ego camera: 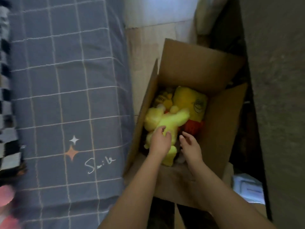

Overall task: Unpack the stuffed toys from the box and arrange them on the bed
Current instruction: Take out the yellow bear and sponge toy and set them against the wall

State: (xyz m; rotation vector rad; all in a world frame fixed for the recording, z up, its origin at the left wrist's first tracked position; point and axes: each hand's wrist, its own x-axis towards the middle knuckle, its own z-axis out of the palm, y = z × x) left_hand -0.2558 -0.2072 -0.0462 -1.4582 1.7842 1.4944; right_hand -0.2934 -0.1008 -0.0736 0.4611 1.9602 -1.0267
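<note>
An open cardboard box (219, 123) stands on the floor to the right of the bed (66, 96). Inside lie several stuffed toys: a light yellow-green plush (166, 119) on top, a bigger yellow plush (189, 101) behind it, a small yellow one (163, 100) at the back left, and something orange-red (192, 128) at the right. My left hand (160, 142) rests on the yellow-green plush with fingers curled over its body. My right hand (189, 144) hovers just right of it, fingers apart and holding nothing.
The bed has a grey-blue sheet with a white grid, stars and the word "Smile". A black-and-white checked cloth (6, 129) and something pink (6, 195) lie at its left edge. A light blue packet (249, 189) sits on the floor beside the box. A dark wall stands at right.
</note>
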